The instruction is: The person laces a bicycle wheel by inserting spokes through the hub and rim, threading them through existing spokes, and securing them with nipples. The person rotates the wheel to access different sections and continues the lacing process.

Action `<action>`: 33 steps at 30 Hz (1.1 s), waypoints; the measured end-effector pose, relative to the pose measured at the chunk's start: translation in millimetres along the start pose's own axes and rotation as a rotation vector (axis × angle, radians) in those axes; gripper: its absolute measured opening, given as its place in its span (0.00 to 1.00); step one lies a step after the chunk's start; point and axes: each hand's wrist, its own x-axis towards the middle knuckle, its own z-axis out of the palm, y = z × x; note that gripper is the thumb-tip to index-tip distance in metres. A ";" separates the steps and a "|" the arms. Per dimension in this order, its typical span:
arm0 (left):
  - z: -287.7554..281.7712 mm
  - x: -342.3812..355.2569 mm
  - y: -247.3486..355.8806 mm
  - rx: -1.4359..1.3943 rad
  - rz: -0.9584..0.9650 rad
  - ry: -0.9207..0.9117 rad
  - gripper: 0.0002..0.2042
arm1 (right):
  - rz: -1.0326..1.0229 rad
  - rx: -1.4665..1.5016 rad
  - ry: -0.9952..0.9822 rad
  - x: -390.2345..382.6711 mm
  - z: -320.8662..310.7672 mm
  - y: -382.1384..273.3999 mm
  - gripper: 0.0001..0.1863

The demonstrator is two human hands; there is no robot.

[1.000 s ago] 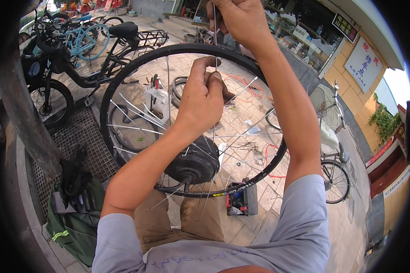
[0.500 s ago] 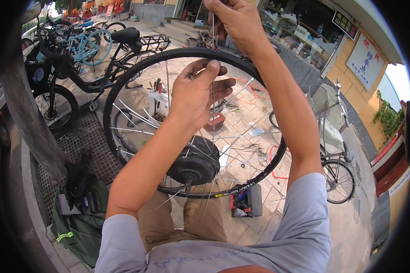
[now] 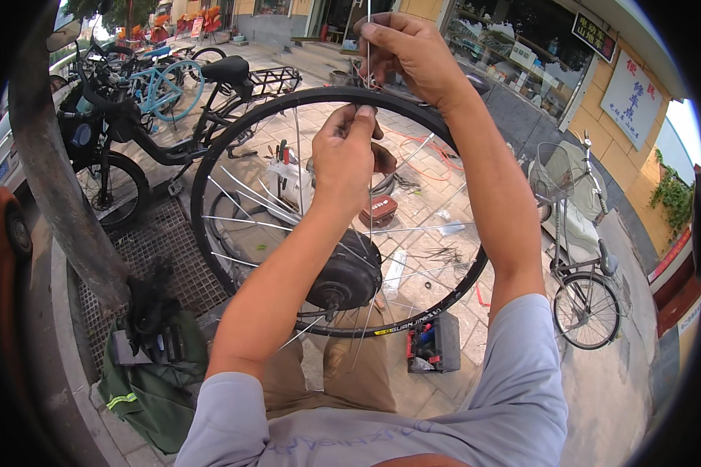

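A black bicycle rim (image 3: 327,95) stands in front of me, partly laced with thin silver spokes around a large black hub motor (image 3: 341,282). My left hand (image 3: 343,159) reaches inside the rim, its thumb and fingers pinched on an upright spoke (image 3: 371,187) just below the rim's top. Beyond and above the rim, my right hand (image 3: 417,58) has thumb and fingertips closed around a thin upright metal rod that runs out of the top of the view. Whether this rod and the spoke are one piece cannot be told. Several loose spoke ends hang below the hub.
An open toolbox (image 3: 435,346) sits on the paving at the rim's lower right. Behind the wheel are a white tool holder (image 3: 288,183), a reddish-brown case (image 3: 379,210) and scattered spokes. A tree trunk (image 3: 70,187) and parked bikes stand left; a bicycle with a basket (image 3: 554,170) stands right.
My right hand has come down closer to the rim. My left hand's fingers have drawn together around the spoke near the rim. The whole view has shifted slightly.
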 end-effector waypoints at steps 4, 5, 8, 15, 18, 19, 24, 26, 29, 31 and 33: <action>-4.8 -2.0 -1.2 -0.132 -0.048 -0.067 0.10 | 0.038 -0.054 -0.019 -0.3 0.7 -0.1 0.14; -6.0 -3.0 -1.2 -0.182 -0.058 -0.080 0.10 | 0.031 -0.058 -0.013 -0.8 2.6 -1.2 0.14; -2.1 -11.9 5.6 -0.361 -0.118 -0.090 0.08 | 0.018 -0.069 0.010 -6.1 3.3 -4.6 0.15; 1.9 -13.8 1.4 -0.238 -0.101 -0.040 0.09 | 0.027 -0.117 0.036 -9.9 5.7 -14.5 0.17; 0.7 -14.4 2.3 -0.249 -0.122 -0.073 0.08 | -0.002 -0.154 0.047 -10.7 10.0 -14.2 0.18; -0.4 -15.1 4.7 -0.254 -0.141 -0.108 0.08 | -0.016 -0.170 0.051 -11.1 9.7 -14.8 0.18; 5.0 -17.5 4.3 -0.365 -0.171 -0.047 0.09 | 0.007 -0.176 0.056 -14.0 12.7 -19.4 0.19; 8.6 -22.5 8.5 -0.330 -0.136 -0.007 0.08 | 0.013 -0.175 0.050 -15.0 14.2 -18.8 0.20; 10.1 -22.6 3.6 -0.275 -0.109 -0.030 0.09 | 0.014 -0.188 0.056 -17.7 12.1 -23.0 0.20; 6.9 -19.6 2.2 -0.278 -0.115 -0.045 0.09 | -0.001 -0.162 0.061 -17.6 12.8 -21.8 0.19; 6.9 -19.4 3.6 -0.263 -0.124 -0.048 0.08 | 0.012 -0.130 0.064 -19.4 11.9 -25.6 0.18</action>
